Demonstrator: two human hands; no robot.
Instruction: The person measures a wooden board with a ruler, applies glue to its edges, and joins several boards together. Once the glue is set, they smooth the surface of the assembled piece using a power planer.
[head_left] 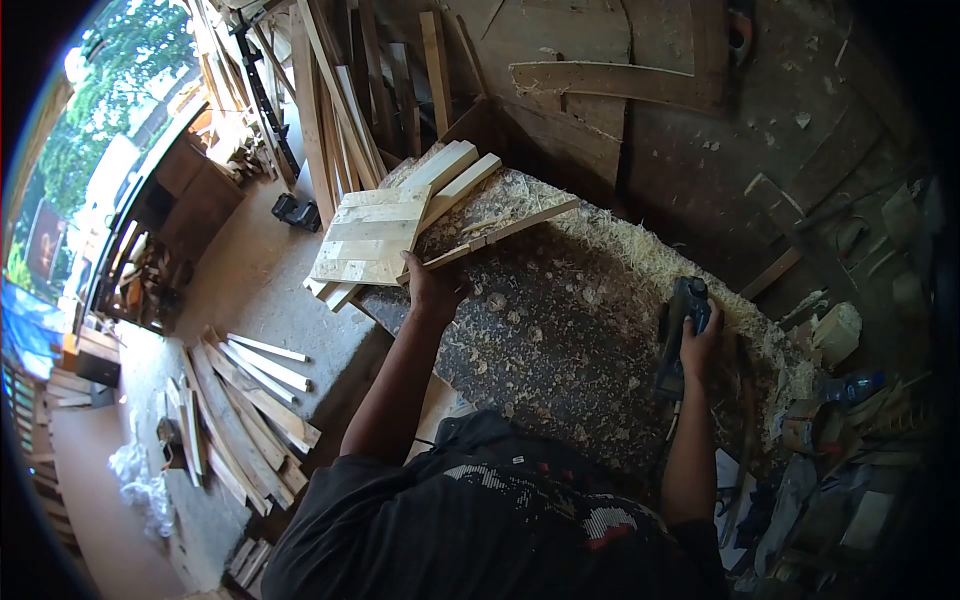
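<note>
My left hand [434,289] is at the near right corner of a square wooden panel [372,232] made of pale strips side by side. Its thumb lies on the panel's edge; the other fingers are mostly hidden. The panel rests on several pale boards [464,186] at the bench's far left end. Beside that hand, a thin wooden strip [520,232] slants across the bench. My right hand [702,338] is wrapped round the handle of a dark blue-black electric planer [684,310], which sits on the bench at the right, its cord trailing toward me.
Shavings [640,245] line the far edge of the dark workbench [530,350]. Long planks [335,100] lean behind it. Loose strips [250,410] lie on the floor at left, near a black tool [297,212]. A plastic bottle [855,387] and clutter are at right.
</note>
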